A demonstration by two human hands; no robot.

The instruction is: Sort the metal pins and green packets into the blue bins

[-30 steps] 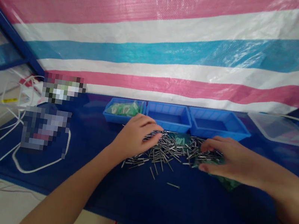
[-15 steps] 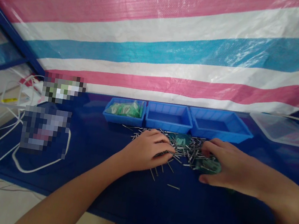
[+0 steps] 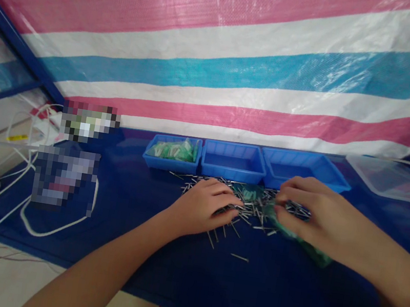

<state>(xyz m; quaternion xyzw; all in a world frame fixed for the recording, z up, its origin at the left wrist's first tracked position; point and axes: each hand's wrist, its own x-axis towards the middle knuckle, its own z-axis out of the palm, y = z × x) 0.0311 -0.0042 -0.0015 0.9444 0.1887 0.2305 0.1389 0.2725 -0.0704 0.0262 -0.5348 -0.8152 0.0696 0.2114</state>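
Note:
A pile of loose nails (image 3: 248,213) is spread over the blue table in front of the bins. My left hand (image 3: 206,205) lies palm down on the left part of the pile, its fingers slightly bent and apart. At the right end, my right hand (image 3: 307,208) pinches the edge of a green plastic bag (image 3: 316,253) between thumb and fingers. Part of that bag is hidden under the hand, and nails show beside its fingers. Among the nails, between my hands, lies another small green bag (image 3: 250,193) with pale pieces in it.
Behind the nails stand a blue bin (image 3: 173,149) holding green bags, a middle blue bin (image 3: 232,171) and a right blue bin (image 3: 303,171). A clear plastic lid (image 3: 395,179) lies at far right. White cables (image 3: 25,221) and blurred items occupy the left.
My right hand has closed its thumb and fingers on the green bag, and more of the bag now shows below the hand. My left hand has stayed on the nails.

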